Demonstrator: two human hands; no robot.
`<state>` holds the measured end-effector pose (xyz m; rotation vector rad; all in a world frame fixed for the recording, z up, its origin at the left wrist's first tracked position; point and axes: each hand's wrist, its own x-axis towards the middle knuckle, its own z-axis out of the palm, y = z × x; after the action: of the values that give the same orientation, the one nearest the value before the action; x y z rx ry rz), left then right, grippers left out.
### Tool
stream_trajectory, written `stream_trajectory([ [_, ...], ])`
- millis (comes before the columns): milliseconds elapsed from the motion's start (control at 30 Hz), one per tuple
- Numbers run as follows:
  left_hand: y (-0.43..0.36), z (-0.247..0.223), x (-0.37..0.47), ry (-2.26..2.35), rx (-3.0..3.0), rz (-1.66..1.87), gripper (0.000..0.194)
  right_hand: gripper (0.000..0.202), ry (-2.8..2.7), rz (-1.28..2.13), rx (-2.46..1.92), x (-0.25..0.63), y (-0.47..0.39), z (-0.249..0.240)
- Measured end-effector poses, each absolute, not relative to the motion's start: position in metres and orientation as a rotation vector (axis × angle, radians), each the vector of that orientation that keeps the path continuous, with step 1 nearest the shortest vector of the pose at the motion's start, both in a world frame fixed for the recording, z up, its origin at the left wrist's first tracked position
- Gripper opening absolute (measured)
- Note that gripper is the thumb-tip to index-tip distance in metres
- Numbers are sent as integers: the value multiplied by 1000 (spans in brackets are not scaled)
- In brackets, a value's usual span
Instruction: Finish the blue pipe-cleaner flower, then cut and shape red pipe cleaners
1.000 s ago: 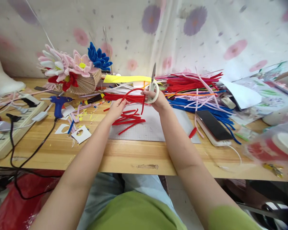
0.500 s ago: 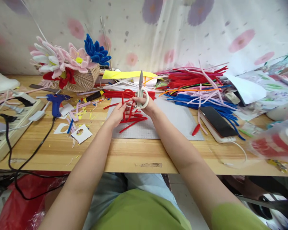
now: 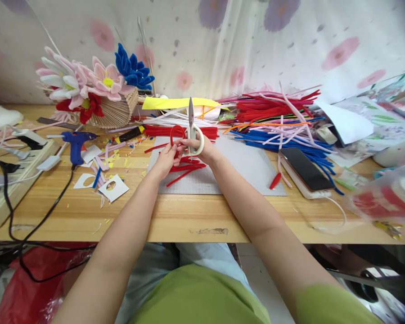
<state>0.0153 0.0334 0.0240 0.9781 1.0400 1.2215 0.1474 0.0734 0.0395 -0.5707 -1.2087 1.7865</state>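
Note:
My left hand (image 3: 169,158) pinches a red pipe cleaner (image 3: 177,127) that is bent into a loop above the fingers. Close against it, my right hand (image 3: 205,149) grips a pair of scissors (image 3: 193,140) with pale handles, blades pointing up and away from me. The right fingertips meet the left fingers at the pipe cleaner; which of them press on it is partly hidden. Cut red pipe cleaner pieces (image 3: 189,171) lie below the hands on a grey cutting mat (image 3: 243,166). Behind the hands lies a bundle of red pipe cleaners (image 3: 158,131).
Blue glue gun (image 3: 74,146), power strip (image 3: 23,180) and white card pieces (image 3: 116,192) are on the left. Fuzzy flowers (image 3: 104,81) stand behind them. Pipe cleaner piles (image 3: 270,108), a phone (image 3: 305,168) and a bagged cup (image 3: 384,198) occupy the right.
The scissors have shifted slightly left and their blades tilt a little left. My hands have drawn closer together, and the red strand hanging below my left fingers is now gathered within the grip.

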Motion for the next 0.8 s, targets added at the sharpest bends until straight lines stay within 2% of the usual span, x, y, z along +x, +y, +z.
stream_trajectory([
  [167, 28, 32, 14, 1066, 1006, 1105, 27, 31, -1047, 1807, -581, 151, 77, 42],
  [367, 23, 40, 18, 1128, 1084, 1071, 18, 11, -870, 1733, -600, 161, 86, 42],
  [600, 27, 40, 30, 1044, 1120, 1043, 18, 16, -884, 1563, -653, 164, 87, 37],
  [800, 35, 37, 8, 1076, 1144, 1024, 18, 27, -983, 1582, -720, 170, 93, 38],
])
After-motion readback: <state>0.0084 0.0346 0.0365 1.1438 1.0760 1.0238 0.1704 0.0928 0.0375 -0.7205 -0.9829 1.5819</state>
